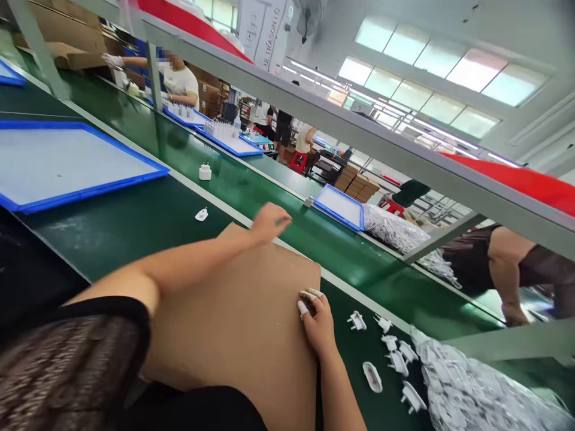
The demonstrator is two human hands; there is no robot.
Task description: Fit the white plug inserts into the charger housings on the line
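A large piece of brown cardboard [238,323] lies in front of me, tilted; whether it is a sheet or a box I cannot tell. My left hand [269,222] is over its far edge beside the green belt, fingers loosely bent and slightly apart, with nothing visible in them. My right hand [320,323], with white covers on some fingertips, grips the cardboard's right edge. Right of that hand lie several white plug pieces [398,362] and an oval white shell [372,377]. Left of the cardboard sits another small white plug piece [202,214].
A white charger [205,172] stands on the green conveyor belt [251,194]. A blue-rimmed tray [81,194] lies at left. A clear bag of white parts [485,389] fills the lower right. A grey metal rail [314,105] crosses above. Co-workers are across the belt and at right.
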